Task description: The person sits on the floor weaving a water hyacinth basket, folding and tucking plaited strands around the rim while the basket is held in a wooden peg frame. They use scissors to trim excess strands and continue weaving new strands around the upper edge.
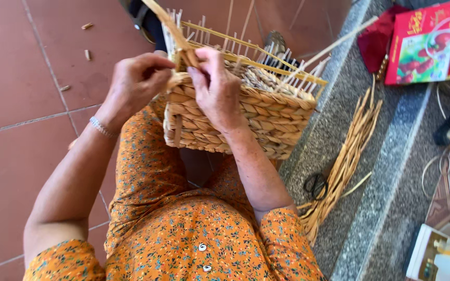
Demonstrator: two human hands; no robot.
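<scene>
Hands: left hand (136, 80) and right hand (213, 86) pinching straw strand (183, 49) | basket (246, 112) (half-woven) | red carton (425, 41) upper right

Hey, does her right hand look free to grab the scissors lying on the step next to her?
Probably not straight away. The right hand is pinching a straw strand at the rim of the woven basket. The scissors lie uncovered beside the bundle of straw on that side, so nothing blocks them once the hand lets go.

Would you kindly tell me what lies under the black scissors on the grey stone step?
The black scissors rest on a bundle of dry straw strands lying on the grey stone step. The strands directly beneath them are covered.
</scene>
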